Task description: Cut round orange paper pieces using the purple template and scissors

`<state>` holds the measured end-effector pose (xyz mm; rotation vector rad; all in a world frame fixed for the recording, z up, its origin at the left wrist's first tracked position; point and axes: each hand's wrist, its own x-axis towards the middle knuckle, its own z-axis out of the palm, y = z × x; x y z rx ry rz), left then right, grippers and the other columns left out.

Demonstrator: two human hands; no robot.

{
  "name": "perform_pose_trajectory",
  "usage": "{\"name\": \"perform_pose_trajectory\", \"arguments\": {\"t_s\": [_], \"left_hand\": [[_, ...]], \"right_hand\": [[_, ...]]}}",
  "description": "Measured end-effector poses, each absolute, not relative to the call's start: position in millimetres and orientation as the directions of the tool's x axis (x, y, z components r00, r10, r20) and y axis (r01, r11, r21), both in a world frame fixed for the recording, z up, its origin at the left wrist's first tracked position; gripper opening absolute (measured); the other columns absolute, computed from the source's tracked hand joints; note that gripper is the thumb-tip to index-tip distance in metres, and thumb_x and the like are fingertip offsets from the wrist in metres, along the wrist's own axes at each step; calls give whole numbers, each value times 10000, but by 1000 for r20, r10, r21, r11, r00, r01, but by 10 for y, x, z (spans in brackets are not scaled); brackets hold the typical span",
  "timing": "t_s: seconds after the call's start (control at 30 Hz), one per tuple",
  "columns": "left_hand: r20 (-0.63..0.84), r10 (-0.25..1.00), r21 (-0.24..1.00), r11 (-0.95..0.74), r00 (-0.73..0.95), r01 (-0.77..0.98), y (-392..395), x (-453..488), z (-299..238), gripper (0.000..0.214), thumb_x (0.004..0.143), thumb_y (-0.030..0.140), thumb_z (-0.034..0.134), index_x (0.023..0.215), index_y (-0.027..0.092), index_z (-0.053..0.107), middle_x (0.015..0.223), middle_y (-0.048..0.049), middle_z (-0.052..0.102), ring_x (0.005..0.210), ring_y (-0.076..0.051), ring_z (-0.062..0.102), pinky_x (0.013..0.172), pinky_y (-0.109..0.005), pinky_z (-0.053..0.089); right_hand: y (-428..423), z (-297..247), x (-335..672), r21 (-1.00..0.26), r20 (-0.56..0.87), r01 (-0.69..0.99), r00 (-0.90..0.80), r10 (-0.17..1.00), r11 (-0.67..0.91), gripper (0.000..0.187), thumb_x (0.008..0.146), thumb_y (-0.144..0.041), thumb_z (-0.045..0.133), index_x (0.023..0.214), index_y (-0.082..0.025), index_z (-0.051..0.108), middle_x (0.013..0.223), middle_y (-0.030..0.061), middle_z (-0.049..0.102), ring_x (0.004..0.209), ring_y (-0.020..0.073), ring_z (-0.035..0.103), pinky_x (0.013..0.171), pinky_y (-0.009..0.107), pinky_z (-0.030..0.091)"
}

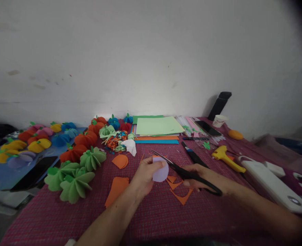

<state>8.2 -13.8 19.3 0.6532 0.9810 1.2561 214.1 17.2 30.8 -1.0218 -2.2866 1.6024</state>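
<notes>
In the middle of the view, my left hand (147, 174) pinches a rounded lilac paper piece (161, 172), with a strip of orange paper showing along its top edge. My right hand (200, 176) grips black-handled scissors (181, 171), whose blades point up and left across the top of the lilac paper. Curved orange scraps (183, 196) lie on the cloth beneath the scissors. Left of my left hand rest a small stack of rounded orange pieces (120, 161) and a stack of orange paper rectangles (117, 189).
Folded paper pumpkins (85, 139) in several colours crowd the left side, near a pile of paper shreds (116, 140). Behind my hands lie coloured sheets (158, 126). To the right are a yellow glue gun (227, 159), a paper cup (220, 120) and a white device (271, 184).
</notes>
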Motion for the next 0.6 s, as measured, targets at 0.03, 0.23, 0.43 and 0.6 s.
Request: {"name": "perform_pose_trajectory", "arguments": {"t_s": [0.03,0.23,0.43,0.6], "left_hand": [[-243,970,855,222,17,-469,-139,83,193,224,491,235,761,636,104,650,532,-13,585,457,-90,493,476,-225,343],[-233,971,867,232,51,-441,-134,79,173,204,515,238,746,626,105,639,517,-6,571,442,-82,481,465,-220,339],[-247,965,863,258,82,-435,-130,73,160,221,510,249,749,632,109,630,520,-7,570,446,-88,487,471,-228,345],[-252,963,862,270,100,-430,-128,75,158,218,503,244,752,620,113,623,512,-4,564,446,-87,482,478,-232,342]], "right_hand": [[176,321,2149,-876,-238,439,-755,611,201,336,788,-465,539,819,-131,532,607,-40,369,515,63,343,458,187,274],[207,440,2186,-858,-286,473,-764,578,201,345,777,-474,549,787,-129,540,579,-44,371,497,62,335,450,187,264],[283,493,2233,-847,-310,486,-782,541,217,337,786,-454,541,848,-124,571,565,-49,378,481,61,318,452,193,267],[330,625,2235,-805,-330,522,-789,519,281,318,791,-426,539,833,-116,597,549,-43,392,481,65,336,438,193,269]]}}
